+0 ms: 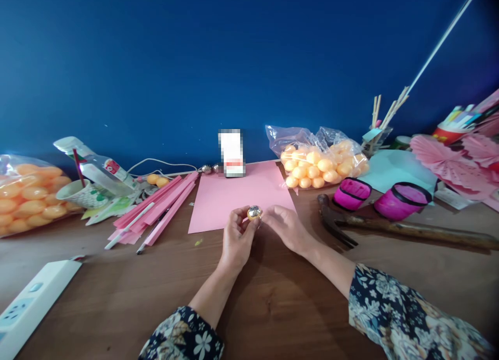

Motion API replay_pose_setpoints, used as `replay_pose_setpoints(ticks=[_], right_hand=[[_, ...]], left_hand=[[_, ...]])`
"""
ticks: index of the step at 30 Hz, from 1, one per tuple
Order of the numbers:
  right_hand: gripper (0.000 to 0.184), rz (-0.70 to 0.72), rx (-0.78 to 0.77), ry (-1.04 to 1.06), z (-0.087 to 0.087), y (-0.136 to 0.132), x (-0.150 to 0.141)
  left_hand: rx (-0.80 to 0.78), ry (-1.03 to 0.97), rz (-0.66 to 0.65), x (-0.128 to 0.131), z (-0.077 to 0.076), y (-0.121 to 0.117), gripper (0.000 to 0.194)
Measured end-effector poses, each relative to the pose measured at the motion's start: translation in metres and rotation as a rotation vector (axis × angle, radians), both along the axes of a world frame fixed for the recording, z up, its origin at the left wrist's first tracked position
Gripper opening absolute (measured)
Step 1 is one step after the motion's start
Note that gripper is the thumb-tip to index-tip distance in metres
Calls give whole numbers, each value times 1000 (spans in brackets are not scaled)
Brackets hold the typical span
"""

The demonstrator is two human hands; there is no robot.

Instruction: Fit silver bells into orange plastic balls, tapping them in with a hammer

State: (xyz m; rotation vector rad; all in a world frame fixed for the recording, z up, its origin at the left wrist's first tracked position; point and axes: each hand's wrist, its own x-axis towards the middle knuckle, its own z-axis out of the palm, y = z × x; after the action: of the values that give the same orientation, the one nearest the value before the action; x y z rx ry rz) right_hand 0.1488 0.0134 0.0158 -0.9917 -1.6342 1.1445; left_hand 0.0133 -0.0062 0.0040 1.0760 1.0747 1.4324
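A small ball [254, 213], shiny silver on top and yellow-orange underneath, is pinched between the thumb and fingers of my left hand [238, 235]. Close at its right side is my right hand [286, 227], fingertips drawn together and slightly blurred. Whether these fingertips touch the ball or pinch its edge is hard to make out. Both hands are over the near edge of a pink sheet of paper [218, 198]. At the back of the sheet stands a phone-like upright object [233, 154] with a blurred front, and small silver balls [206, 169] lie to its left.
Bags of orange balls stand at right [312, 167] and far left [33, 193]. Pink paper strips [156, 209], a paper cup [80, 193], a bottle [105, 170] and a power strip [35, 297] lie left. A hammer [409, 231] and magenta rings [403, 200] are right.
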Motion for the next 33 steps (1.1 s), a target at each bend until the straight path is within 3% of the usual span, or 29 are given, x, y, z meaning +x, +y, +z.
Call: replay_pose_setpoints(ticks=[33], right_hand=[[22,-3,37,-41,-1,0,1]], left_hand=[[13,25,7,0,1,-1,31]])
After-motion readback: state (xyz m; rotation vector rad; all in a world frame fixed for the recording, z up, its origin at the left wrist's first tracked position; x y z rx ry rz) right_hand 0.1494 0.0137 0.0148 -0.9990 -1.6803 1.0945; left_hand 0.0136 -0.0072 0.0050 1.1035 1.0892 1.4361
